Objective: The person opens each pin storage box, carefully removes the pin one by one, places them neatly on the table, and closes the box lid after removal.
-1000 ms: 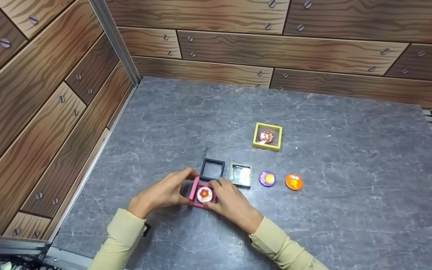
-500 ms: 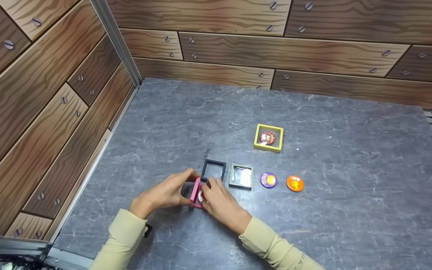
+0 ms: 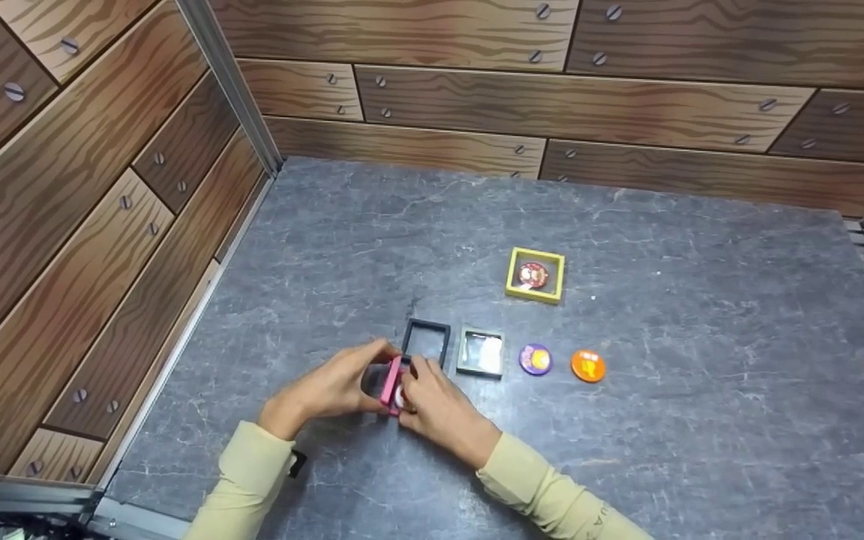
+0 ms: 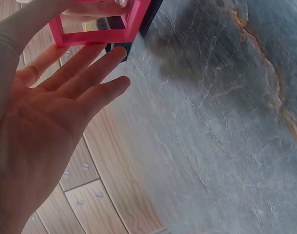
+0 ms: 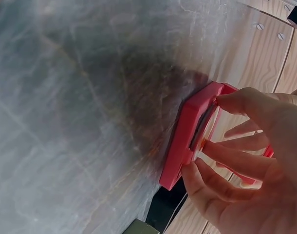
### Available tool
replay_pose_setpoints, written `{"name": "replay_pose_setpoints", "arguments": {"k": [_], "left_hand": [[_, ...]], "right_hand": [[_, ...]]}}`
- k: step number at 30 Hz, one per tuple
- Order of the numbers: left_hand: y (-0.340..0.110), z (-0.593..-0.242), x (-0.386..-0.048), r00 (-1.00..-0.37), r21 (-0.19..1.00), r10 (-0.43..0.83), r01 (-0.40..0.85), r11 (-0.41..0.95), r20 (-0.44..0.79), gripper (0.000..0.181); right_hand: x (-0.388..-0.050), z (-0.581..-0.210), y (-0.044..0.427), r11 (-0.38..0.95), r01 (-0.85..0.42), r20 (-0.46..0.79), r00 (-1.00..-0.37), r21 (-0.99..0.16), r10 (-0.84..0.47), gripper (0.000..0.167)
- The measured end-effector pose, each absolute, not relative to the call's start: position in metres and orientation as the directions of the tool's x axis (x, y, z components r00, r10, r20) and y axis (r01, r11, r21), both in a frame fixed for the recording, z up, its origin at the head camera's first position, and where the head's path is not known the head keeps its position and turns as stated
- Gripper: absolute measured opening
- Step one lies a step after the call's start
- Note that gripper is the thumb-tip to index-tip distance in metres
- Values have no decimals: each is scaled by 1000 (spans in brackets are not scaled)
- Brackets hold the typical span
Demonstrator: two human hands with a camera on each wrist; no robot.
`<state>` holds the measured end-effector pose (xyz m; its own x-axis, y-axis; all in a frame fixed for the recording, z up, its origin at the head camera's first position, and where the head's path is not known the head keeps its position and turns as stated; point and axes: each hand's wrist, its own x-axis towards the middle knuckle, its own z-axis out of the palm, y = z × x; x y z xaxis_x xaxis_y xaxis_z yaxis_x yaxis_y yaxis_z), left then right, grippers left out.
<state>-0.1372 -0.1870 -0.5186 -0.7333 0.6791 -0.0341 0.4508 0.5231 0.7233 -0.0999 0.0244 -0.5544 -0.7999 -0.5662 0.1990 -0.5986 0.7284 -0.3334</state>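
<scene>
My left hand (image 3: 327, 382) pinches the raised half of a pink hinged display frame (image 3: 390, 384) between thumb and fingers. In the left wrist view, its outer fingers lie along the pink frame (image 4: 92, 37). My right hand (image 3: 443, 409) reaches into the other half, fingertips and thumb about a round badge (image 3: 400, 396), mostly covered by that hand. In the right wrist view, the thumb and fingers of the right hand (image 5: 250, 165) sit at the badge's edge, against the pink frame (image 5: 180, 139), whose lower half lies on the table.
Just behind the hands lie a black frame (image 3: 426, 324) and a grey-green frame (image 3: 481, 352). Purple (image 3: 535, 360) and orange (image 3: 589, 366) badges lie to the right. A yellow frame (image 3: 535, 298) holding a red badge (image 3: 533, 275) is farther back. Wood-patterned walls (image 3: 432, 135) border the table.
My right hand has moved left from the pink frame's right edge onto the flower badge, covering most of it. The left hand keeps its grip on the frame.
</scene>
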Motion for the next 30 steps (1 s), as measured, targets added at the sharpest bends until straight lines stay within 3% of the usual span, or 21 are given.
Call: {"name": "replay_pose_setpoints", "arguments": {"k": [10,19,30], "left_hand": [[-188,-521,-135,-736,729,677,449,518,-27,68],[-188,-521,-135,-734,742,679,450,497,-9,68],[-188,-521,-136,-743,747,668,419,515,-43,67]], "right_hand": [[-101,-559,25,692,-611,226,-789,-384,-571,53],[-99,-558,33,663,-628,280,-777,-408,-563,42],[-100,-547,51,674,-575,238,-814,-465,-530,43]]}}
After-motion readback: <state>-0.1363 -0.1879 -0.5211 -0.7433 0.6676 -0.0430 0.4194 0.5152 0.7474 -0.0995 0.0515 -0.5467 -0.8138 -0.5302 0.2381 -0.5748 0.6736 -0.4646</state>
